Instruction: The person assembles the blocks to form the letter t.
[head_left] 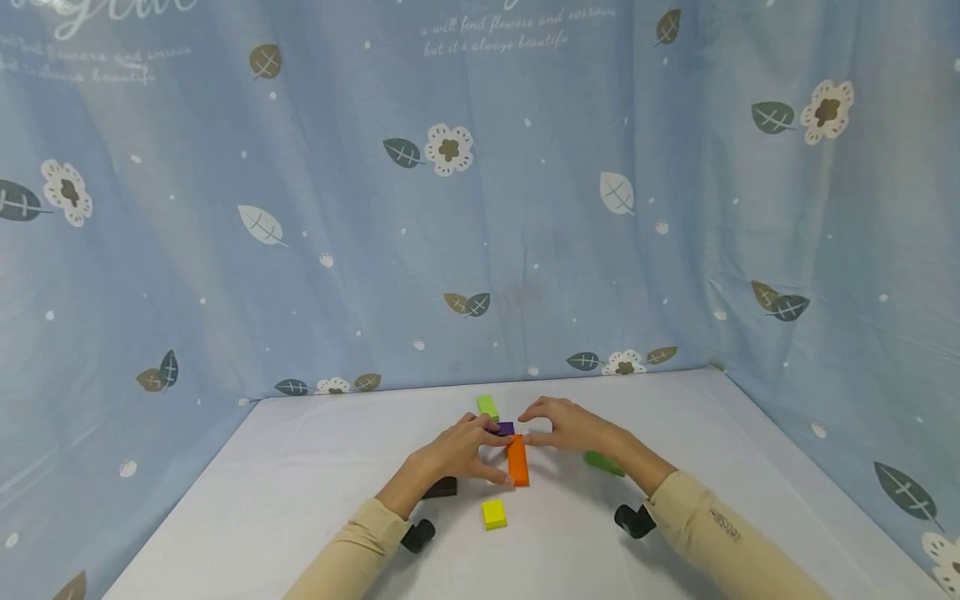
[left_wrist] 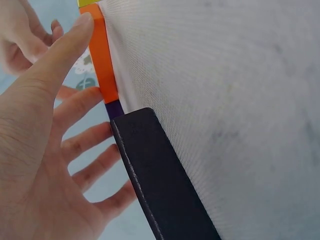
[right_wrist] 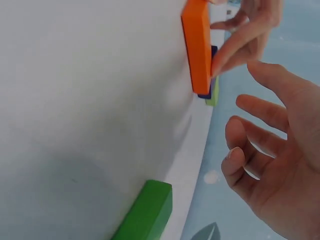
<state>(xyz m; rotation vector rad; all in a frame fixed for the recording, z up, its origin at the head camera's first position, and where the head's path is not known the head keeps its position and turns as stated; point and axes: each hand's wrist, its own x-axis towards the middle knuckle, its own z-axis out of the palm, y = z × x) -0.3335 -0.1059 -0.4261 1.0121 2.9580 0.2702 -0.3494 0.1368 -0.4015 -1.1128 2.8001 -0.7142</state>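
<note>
My left hand (head_left: 463, 447) holds an orange block (head_left: 518, 463) between thumb and index finger, one near each end of its length. Its other fingers are spread over the table. Just beyond the orange block's far end lies a purple block (head_left: 506, 428), partly covered by the left fingers. Farther back is a light green block (head_left: 487, 406). My right hand (head_left: 572, 425) hovers to the right of these blocks, fingers loosely bent and holding nothing. In the right wrist view, a gap shows between its thumb and the orange block (right_wrist: 199, 47).
A yellow block (head_left: 494, 515) lies nearer me. Below the left wrist is a dark block (head_left: 442, 488), seen large in the left wrist view. A green block (head_left: 603, 463) sits beneath the right forearm. Blue patterned curtain (head_left: 517, 250) borders the white tabletop (head_left: 322, 500).
</note>
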